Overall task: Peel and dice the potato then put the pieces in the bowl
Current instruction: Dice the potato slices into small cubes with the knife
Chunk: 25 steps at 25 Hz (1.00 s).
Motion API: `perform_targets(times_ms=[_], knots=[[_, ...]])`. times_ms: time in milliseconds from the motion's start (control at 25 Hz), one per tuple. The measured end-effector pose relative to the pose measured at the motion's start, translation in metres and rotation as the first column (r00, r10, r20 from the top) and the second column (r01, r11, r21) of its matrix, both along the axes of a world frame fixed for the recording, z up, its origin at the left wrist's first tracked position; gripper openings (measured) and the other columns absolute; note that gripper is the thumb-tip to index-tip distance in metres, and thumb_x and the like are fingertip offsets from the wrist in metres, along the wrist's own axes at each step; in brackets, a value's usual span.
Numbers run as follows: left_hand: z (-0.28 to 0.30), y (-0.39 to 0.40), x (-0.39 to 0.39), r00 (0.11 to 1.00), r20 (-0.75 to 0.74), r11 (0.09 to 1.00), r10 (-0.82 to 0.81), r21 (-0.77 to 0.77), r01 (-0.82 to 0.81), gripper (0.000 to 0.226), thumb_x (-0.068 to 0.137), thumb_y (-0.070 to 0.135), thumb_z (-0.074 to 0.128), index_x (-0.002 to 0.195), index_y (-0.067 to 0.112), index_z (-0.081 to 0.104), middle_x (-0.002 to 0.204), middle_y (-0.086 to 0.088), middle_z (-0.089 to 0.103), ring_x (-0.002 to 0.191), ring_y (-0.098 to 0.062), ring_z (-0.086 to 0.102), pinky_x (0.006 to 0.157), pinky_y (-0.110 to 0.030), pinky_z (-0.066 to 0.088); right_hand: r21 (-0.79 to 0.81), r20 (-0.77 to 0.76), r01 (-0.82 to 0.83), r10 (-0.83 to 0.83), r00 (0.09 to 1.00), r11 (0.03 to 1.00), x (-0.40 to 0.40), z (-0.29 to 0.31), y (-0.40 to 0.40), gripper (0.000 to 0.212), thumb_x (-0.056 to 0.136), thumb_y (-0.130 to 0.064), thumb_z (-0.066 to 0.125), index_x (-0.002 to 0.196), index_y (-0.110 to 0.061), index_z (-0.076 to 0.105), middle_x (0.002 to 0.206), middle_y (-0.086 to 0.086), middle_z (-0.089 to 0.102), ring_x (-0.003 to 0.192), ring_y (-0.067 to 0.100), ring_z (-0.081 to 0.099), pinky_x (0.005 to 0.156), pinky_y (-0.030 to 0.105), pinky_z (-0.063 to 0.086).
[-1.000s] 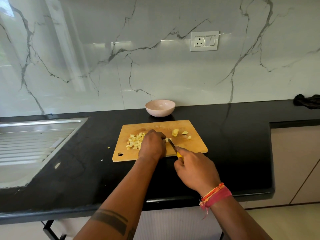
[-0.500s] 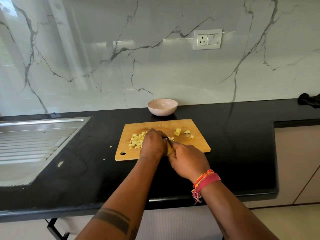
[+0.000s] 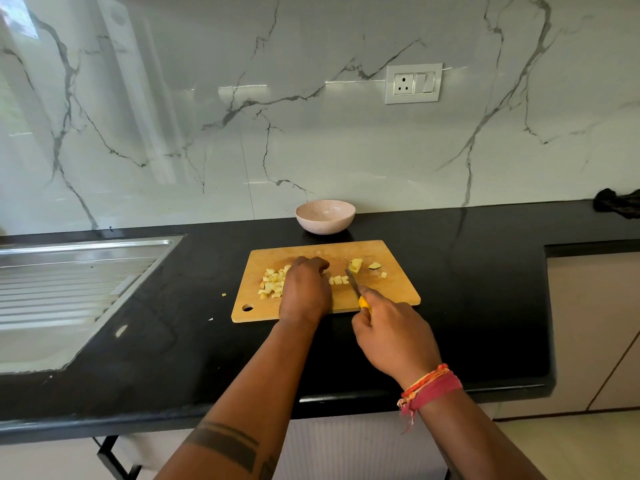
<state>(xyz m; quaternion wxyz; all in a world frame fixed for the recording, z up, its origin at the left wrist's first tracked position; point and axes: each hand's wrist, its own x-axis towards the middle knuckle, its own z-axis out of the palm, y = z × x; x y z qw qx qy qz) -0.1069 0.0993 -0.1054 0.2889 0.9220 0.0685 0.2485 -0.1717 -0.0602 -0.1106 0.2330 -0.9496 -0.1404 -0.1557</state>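
your left hand [image 3: 304, 292] rests knuckles-up on the wooden cutting board [image 3: 391, 296], fingers curled over small potato pieces [image 3: 338, 280]; a pile of diced potato [image 3: 272, 284] lies just left of it. your right hand [image 3: 393, 336] grips a yellow-handled knife [image 3: 354, 283], blade beside the pieces. the pink bowl [image 3: 325, 216] sits behind the board on the black table [image 3: 485, 306].

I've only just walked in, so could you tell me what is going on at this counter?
A person is dicing a potato on a tan wooden cutting board on the black counter. The right hand grips a small yellow-handled knife, its blade beside a short row of freshly cut potato cubes. The left hand rests over the board beside a pile of pale yellow diced pieces. A larger uncut potato chunk lies farther back. The pale pink round bowl behind the board looks empty.
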Motion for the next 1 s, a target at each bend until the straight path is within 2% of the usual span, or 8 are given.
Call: perform_targets(times_ms=[200,400,480,600,680,760,920,1000], knots=[[0.006,0.007,-0.004,0.995,0.070,0.954,0.069,-0.296,-0.046,0.032,0.103,0.008,0.051,0.124,0.019,0.072,0.124,0.004,0.069,0.111,-0.012,0.063,0.092,-0.017,0.044,-0.055,-0.018,0.010,-0.011,1.000,0.998,0.005,0.001,0.022,0.055,0.099,-0.032,0.044,0.154,-0.026,0.039,0.066,-0.007,0.055,0.055,0.014,0.051,0.046,0.030,0.035],[0.004,0.016,-0.003,0.985,0.135,0.883,0.111,-0.469,-0.035,0.038,0.095,-0.001,0.051,0.114,0.020,0.076,0.111,0.006,0.074,0.103,-0.008,0.067,0.099,-0.027,0.053,-0.011,-0.126,-0.097,0.095,0.987,0.995,0.021,0.008,0.067,0.030,0.094,-0.025,0.047,0.122,-0.019,0.055,0.089,0.008,0.066,0.085,0.036,0.067,0.062,0.036,0.043],[0.004,0.021,-0.002,0.981,0.131,0.873,0.145,-0.483,-0.065,0.037,0.095,0.000,0.052,0.113,0.021,0.076,0.111,0.007,0.073,0.104,-0.009,0.067,0.100,-0.028,0.053,0.016,-0.131,-0.125,0.126,0.983,0.992,0.028,0.010,0.071,0.033,0.095,-0.027,0.046,0.126,-0.019,0.055,0.096,0.010,0.068,0.089,0.037,0.067,0.066,0.038,0.048],[0.005,0.018,-0.003,0.983,0.144,0.911,0.115,-0.410,-0.046,0.033,0.098,0.004,0.052,0.116,0.019,0.075,0.115,0.005,0.072,0.106,-0.009,0.065,0.091,-0.017,0.046,0.044,-0.102,-0.087,0.091,0.991,0.995,0.037,0.014,0.054,0.045,0.099,-0.032,0.044,0.142,-0.025,0.050,0.112,0.009,0.070,0.102,0.034,0.065,0.078,0.041,0.052],[0.006,0.007,-0.006,0.984,0.173,0.955,0.032,-0.296,0.021,0.031,0.099,0.006,0.052,0.118,0.017,0.074,0.118,0.003,0.070,0.105,-0.009,0.063,0.088,-0.014,0.041,0.061,-0.099,-0.031,0.037,0.994,0.998,0.045,0.016,0.039,0.049,0.100,-0.034,0.042,0.148,-0.028,0.047,0.124,0.008,0.068,0.112,0.032,0.063,0.085,0.041,0.052],[0.007,-0.004,-0.001,0.984,0.169,0.984,-0.062,-0.155,0.089,0.030,0.099,0.008,0.053,0.121,0.015,0.073,0.121,-0.001,0.069,0.108,-0.014,0.063,0.089,-0.016,0.040,0.083,-0.113,0.016,-0.006,0.994,0.996,0.052,0.019,0.026,0.050,0.100,-0.035,0.041,0.150,-0.029,0.047,0.127,0.007,0.067,0.111,0.030,0.063,0.086,0.041,0.054],[0.008,-0.021,0.023,0.992,-0.021,0.992,-0.128,-0.028,0.127,0.031,0.101,0.017,0.053,0.127,0.016,0.070,0.128,-0.005,0.068,0.113,-0.020,0.064,0.096,-0.027,0.047,0.204,-0.118,0.071,-0.048,0.992,0.976,0.065,0.024,0.008,0.049,0.101,-0.037,0.044,0.149,-0.031,0.047,0.123,0.003,0.068,0.098,0.026,0.065,0.081,0.040,0.056],[0.010,-0.027,0.036,0.986,-0.124,0.993,-0.111,0.033,0.116,0.034,0.102,0.024,0.054,0.133,0.015,0.066,0.133,-0.008,0.065,0.119,-0.024,0.061,0.101,-0.031,0.047,0.265,-0.139,0.104,-0.069,0.988,0.959,0.068,0.022,0.002,0.048,0.102,-0.037,0.044,0.149,-0.031,0.048,0.131,0.003,0.066,0.107,0.027,0.064,0.086,0.039,0.054]])
